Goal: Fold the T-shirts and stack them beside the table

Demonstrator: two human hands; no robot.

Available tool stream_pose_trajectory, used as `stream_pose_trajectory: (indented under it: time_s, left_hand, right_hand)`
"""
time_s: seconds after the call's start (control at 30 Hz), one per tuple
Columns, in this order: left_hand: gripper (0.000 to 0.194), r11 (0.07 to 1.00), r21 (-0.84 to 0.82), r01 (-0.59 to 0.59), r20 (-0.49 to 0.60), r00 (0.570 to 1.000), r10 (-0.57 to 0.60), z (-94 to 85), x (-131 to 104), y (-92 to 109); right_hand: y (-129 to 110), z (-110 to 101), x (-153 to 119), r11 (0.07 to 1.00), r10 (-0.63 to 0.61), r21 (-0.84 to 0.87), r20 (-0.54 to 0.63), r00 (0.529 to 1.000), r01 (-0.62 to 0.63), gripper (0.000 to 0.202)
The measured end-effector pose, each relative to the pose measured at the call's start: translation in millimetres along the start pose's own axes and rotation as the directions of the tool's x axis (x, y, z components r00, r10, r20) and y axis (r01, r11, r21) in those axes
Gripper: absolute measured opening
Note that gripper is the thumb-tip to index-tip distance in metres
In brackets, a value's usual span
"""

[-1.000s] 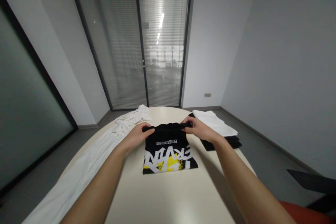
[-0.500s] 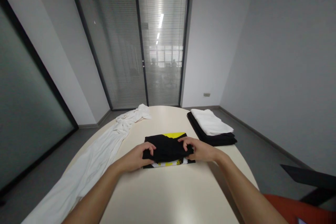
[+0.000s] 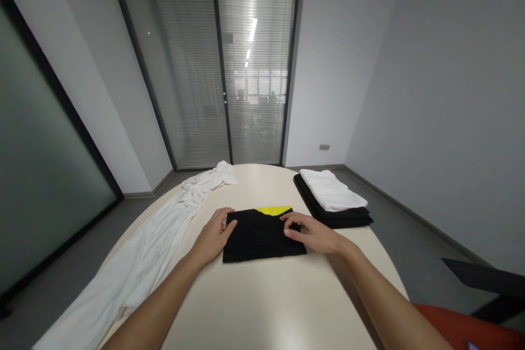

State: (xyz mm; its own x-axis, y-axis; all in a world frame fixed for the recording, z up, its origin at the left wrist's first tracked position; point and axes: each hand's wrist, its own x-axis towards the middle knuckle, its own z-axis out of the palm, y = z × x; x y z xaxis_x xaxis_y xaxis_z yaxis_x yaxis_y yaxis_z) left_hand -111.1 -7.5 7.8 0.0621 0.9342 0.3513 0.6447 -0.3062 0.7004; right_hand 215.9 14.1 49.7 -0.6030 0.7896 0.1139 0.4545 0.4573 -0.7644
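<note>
A black garment [image 3: 262,238], folded into a flat rectangle, lies on the pale table [image 3: 262,306] with a yellow part showing along its far edge. At its left edge is my left hand [image 3: 214,236], thumb on top and fingers curled round the side near the far left corner. My right hand [image 3: 307,231] rests on the right part of the cloth, its fingers bent and the thumb near the index finger. Whether the right fingertips pinch any fabric is hard to make out.
A crumpled white cloth [image 3: 151,251] stretches along the table's left side. Folded white fabric [image 3: 332,191] lies on folded black fabric [image 3: 348,220] at the right. A red chair [image 3: 463,325] stands at the lower right.
The near flap of the black garment has come down over the white and yellow print. My left hand has shifted up and left to the garment's side; the right has barely moved.
</note>
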Motion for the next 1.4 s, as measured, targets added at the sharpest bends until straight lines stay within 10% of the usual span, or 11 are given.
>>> stream_pose_trajectory:
  time_s: [0.3, 0.53, 0.97, 1.4]
  left_hand:
    - [0.045, 0.998, -0.039, 0.043, 0.0, 0.999, -0.043, 7.9, 19.2, -38.8]
    - [0.036, 1.0, -0.022, 0.008, 0.02, 1.0, -0.008, 10.5, 28.8, -49.5]
    - [0.033, 0.987, -0.161, 0.014, 0.019, 1.0, -0.011, 0.4, 25.2, -37.0]
    - [0.034, 0.979, -0.137, 0.148, -0.023, 0.988, -0.153, 9.5, 33.5, -57.7]
  right_hand:
    - [60.3, 9.7, 22.1, 0.999, 0.052, 0.032, -0.39, 0.919, -0.042, 0.04]
    - [92.8, 13.0, 38.4, 0.999, 0.04, 0.045, -0.397, 0.917, -0.024, 0.04]
    - [78.1, 8.7, 40.2, 0.988, 0.041, 0.152, -0.311, 0.95, 0.007, 0.033]
    - [71.7, 12.1, 48.5, 0.989, 0.119, -0.019, -0.497, 0.859, -0.148, 0.036]
